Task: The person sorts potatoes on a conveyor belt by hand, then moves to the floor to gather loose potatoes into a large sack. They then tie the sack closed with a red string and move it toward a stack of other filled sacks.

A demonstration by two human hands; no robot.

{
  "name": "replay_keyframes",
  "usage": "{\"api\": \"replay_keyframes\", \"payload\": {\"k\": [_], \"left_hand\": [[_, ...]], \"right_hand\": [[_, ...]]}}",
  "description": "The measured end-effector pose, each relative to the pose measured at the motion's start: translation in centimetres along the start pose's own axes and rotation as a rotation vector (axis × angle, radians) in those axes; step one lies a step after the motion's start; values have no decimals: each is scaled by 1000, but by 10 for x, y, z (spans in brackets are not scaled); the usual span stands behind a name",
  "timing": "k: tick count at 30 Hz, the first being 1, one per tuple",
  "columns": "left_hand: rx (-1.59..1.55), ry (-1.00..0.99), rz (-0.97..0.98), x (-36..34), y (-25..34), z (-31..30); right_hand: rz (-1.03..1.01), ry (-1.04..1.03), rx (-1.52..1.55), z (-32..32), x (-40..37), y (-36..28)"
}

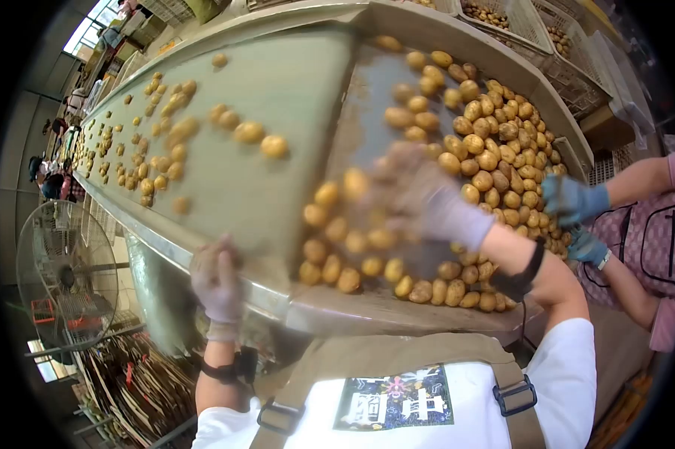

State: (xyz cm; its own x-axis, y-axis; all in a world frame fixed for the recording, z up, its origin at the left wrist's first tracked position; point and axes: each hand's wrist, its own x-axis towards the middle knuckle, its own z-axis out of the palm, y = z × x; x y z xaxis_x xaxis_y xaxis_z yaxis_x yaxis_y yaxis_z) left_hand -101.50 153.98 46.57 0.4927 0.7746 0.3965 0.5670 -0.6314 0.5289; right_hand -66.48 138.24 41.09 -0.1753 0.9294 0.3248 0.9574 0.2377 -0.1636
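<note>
My left hand (217,283), in a pale glove, rests at the conveyor's metal side rail (264,299) with its fingers curled over the edge. My right hand (431,196), in a soiled light glove, reaches over the sorting table among the potatoes. Motion smears its fingers, so whether it grips any potato does not show. Loose potatoes (337,239) lie just left of that hand, some blurred. A thick heap of potatoes (502,150) covers the table's right part. More potatoes (249,133) are scattered along the green conveyor belt (277,82).
Across at the right, a co-worker's blue-gloved hands (569,200) touch the heap's edge. Plastic crates (517,30) of potatoes stand behind the table. On the left are a large fan (66,277) and a stack of flattened cardboard (139,382). Other people stand far along the conveyor.
</note>
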Motion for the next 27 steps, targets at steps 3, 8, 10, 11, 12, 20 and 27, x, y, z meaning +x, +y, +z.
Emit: {"api": "replay_keyframes", "payload": {"k": [3, 8, 10, 11, 12, 20, 27], "left_hand": [[35, -21, 4, 5, -20, -4], [8, -16, -2, 20, -54, -9], [9, -20, -4, 23, -67, -14], [8, -19, -8, 25, -71, -16], [6, -19, -10, 28, -74, -18], [-85, -40, -51, 41, -96, -32], [-153, -45, -80, 50, -127, -43]], "right_hand": [[380, 21, -216, -39, -27, 47], [366, -153, -142, -30, -54, 6], [371, -154, -216, -25, -49, -3], [365, -171, -120, -25, -43, -8], [360, -185, -24, -29, -32, -18], [196, -673, 136, 5, 33, -110], [926, -98, 917, -32, 40, -88]]}}
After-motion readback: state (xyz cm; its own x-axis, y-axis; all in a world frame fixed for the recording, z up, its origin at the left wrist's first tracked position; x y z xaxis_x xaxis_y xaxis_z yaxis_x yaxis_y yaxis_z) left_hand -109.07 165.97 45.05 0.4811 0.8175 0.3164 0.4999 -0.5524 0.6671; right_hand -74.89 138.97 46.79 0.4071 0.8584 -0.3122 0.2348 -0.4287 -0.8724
